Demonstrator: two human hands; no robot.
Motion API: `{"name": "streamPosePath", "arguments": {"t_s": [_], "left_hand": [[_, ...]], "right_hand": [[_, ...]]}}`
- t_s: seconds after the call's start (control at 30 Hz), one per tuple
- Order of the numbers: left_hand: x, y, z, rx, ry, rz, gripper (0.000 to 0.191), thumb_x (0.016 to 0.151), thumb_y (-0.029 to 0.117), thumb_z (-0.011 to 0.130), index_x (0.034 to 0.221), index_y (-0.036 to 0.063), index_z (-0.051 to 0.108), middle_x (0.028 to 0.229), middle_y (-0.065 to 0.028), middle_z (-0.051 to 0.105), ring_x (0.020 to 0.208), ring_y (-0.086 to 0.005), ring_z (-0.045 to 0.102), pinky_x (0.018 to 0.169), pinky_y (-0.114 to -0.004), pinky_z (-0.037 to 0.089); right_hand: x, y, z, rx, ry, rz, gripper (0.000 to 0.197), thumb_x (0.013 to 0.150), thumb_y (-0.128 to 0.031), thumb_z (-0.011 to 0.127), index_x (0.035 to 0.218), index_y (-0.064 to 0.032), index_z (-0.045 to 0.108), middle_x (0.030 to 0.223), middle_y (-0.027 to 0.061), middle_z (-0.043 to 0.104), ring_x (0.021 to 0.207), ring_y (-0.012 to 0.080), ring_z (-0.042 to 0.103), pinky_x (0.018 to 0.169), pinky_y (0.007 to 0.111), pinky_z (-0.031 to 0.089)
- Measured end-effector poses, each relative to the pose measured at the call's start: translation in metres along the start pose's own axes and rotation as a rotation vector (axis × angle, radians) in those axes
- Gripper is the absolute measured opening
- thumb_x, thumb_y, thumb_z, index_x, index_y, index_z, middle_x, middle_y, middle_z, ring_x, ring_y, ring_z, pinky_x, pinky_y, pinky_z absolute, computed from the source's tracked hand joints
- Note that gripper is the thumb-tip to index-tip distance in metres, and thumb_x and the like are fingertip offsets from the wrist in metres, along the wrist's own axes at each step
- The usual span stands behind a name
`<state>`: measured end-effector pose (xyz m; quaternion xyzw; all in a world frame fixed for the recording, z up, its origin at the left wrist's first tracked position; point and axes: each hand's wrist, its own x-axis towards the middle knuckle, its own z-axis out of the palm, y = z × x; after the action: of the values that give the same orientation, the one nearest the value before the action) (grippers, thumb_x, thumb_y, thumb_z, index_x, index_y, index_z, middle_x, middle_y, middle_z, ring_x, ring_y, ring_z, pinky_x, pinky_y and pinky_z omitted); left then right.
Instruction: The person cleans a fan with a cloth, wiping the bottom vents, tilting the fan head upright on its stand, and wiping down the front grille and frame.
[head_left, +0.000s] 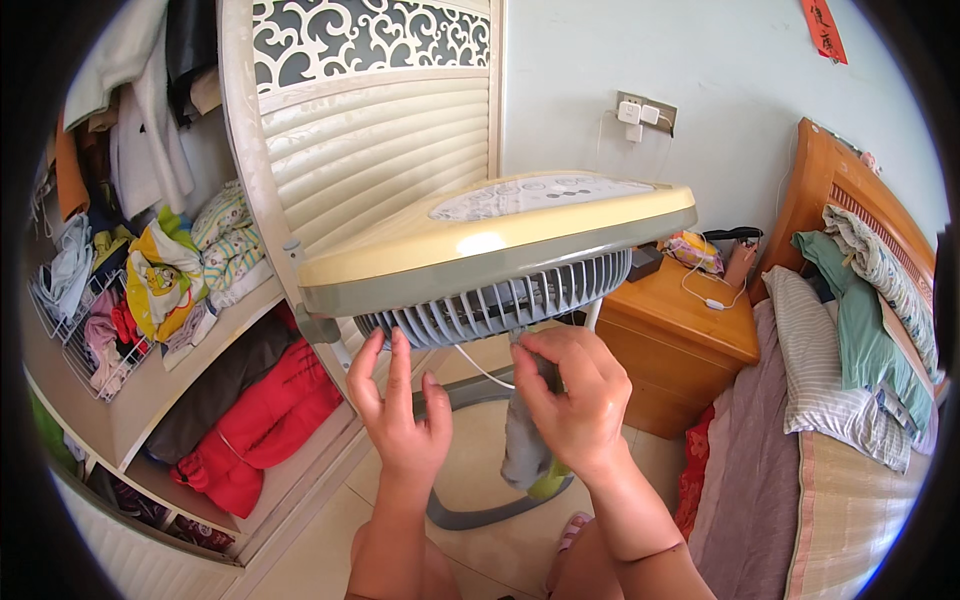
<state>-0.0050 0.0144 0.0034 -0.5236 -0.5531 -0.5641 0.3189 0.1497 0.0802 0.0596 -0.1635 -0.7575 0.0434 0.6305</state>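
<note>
Before me stands an electric fan with a pale yellow and grey casing (480, 251) and a control panel (555, 193) on top. Slats of its blue-grey grille (480, 307) face me below the casing. My left hand (405, 420) has its fingers spread, two fingertips at the grille's lower left edge, and holds nothing. My right hand (581, 394) pinches a grey cloth (521, 442) just under the grille, thumb and finger together. Most of the cloth hangs down behind that hand, with a yellow-green part at its bottom; its upper part is partly hidden.
The fan's grey loop-shaped base (480, 519) rests on the tiled floor (315, 551). On the left is an open wardrobe (82, 382) with clothes and a wire basket (66, 341). A wooden nightstand (675, 337) and a bed (840, 517) are at right. A white cord (484, 373) runs below the grille.
</note>
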Motion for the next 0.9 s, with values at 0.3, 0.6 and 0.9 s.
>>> {"name": "streamPosePath", "arguments": {"t_s": [0.3, 0.6, 0.9], "left_hand": [[0.002, 0.005, -0.002, -0.01, -0.044, -0.024, 0.059, 0.079, -0.005, 0.059, 0.138, -0.003, 0.049, 0.137, -0.0243, 0.043, 0.125, -0.0371, 0.046, 0.103, -0.042, 0.039], [0.002, 0.004, -0.008, 0.008, -0.11, -0.048, 0.06, 0.08, -0.004, 0.061, 0.138, -0.0021, 0.048, 0.139, -0.0241, 0.04, 0.127, -0.0381, 0.043, 0.106, -0.044, 0.037], [0.002, 0.007, -0.007, -0.013, -0.089, -0.053, 0.062, 0.079, -0.004, 0.062, 0.139, -0.001, 0.048, 0.139, -0.024, 0.041, 0.127, -0.0384, 0.043, 0.105, -0.044, 0.037]], "right_hand": [[-0.001, 0.003, 0.01, -0.103, 0.057, -0.103, 0.021, 0.071, 0.006, 0.075, 0.089, 0.0005, 0.066, 0.081, 0.0112, 0.063, 0.066, 0.0292, 0.062, 0.057, 0.036, 0.051], [-0.004, -0.008, 0.004, 0.012, -0.131, 0.058, 0.017, 0.072, 0.005, 0.074, 0.085, 0.001, 0.065, 0.079, 0.0121, 0.064, 0.065, 0.0291, 0.062, 0.054, 0.036, 0.05], [-0.001, -0.01, 0.015, -0.117, 0.024, -0.022, 0.017, 0.072, 0.003, 0.075, 0.087, 0.0011, 0.066, 0.079, 0.0121, 0.064, 0.066, 0.0308, 0.062, 0.059, 0.039, 0.051]]}}
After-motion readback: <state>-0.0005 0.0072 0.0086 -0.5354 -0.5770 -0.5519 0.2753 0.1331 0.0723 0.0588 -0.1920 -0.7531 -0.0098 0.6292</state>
